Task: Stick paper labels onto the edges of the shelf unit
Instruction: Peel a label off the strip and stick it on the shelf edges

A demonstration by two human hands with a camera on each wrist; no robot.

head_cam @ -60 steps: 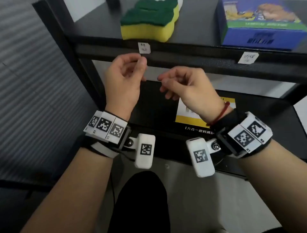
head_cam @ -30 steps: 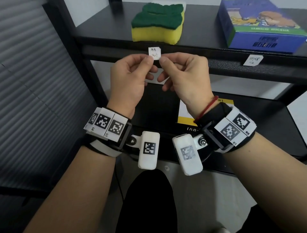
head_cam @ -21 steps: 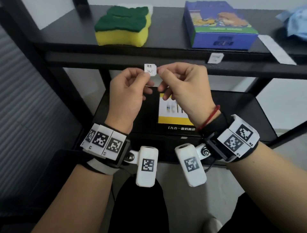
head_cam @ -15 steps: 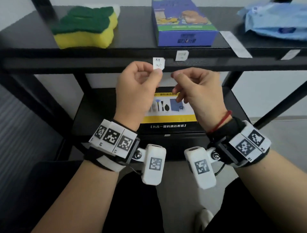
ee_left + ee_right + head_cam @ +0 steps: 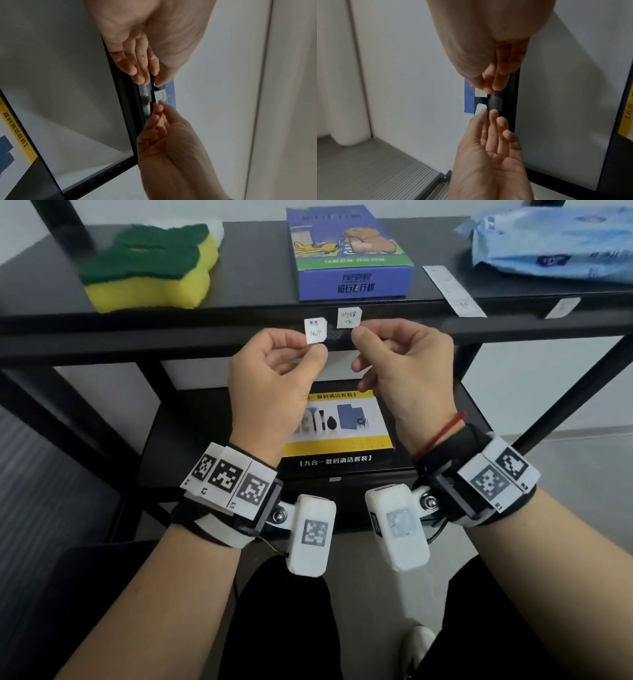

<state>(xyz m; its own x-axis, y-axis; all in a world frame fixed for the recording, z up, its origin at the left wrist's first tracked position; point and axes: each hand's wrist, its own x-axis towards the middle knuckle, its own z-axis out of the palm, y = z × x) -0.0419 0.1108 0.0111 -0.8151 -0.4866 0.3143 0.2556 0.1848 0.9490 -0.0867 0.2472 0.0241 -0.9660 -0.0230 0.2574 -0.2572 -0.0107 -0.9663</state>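
My left hand (image 5: 317, 350) pinches a small white handwritten paper label (image 5: 315, 332) between thumb and forefinger, held up in front of the black shelf edge (image 5: 205, 337). The same label (image 5: 481, 108) shows at my left fingertips in the right wrist view. A second label (image 5: 349, 317) is stuck on the edge below the blue box (image 5: 352, 251). My right hand (image 5: 359, 337) is curled, thumb against forefinger, just under that stuck label (image 5: 480, 93). No paper shows between its fingers.
On the top shelf lie a green and yellow sponge (image 5: 150, 265), a pale blue soft pack (image 5: 555, 241) and a white paper strip (image 5: 452, 290). Another label (image 5: 561, 308) sits on the edge at the right. A black and yellow box (image 5: 339, 426) lies on the lower shelf.
A second ago both hands pinched the label below the sponge. My right hand has let go, and both hands have moved right along the shelf edge to below the blue box.
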